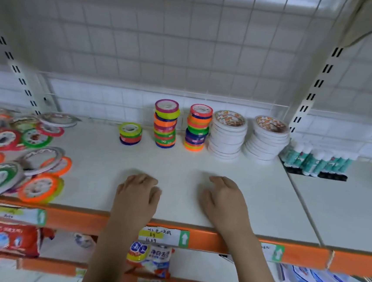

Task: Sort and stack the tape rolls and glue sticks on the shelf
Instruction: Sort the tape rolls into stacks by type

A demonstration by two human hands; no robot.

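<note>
You have three stacks of bright tape rolls at the back of the white shelf (178, 163): a short stack (130, 133), a tall stack (165, 123) and a second tall stack (197, 127). Right of them stand two leaning piles of flat white tape rolls (227, 135) (268, 140). Farther right, the glue sticks (316, 161) stand upright in rows. On your left, loose tape rolls (18, 154) lie in a messy heap.

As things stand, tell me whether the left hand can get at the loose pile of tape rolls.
Probably yes. The left hand rests empty on the shelf, and only bare shelf lies between it and the loose tape rolls to its left.
</note>
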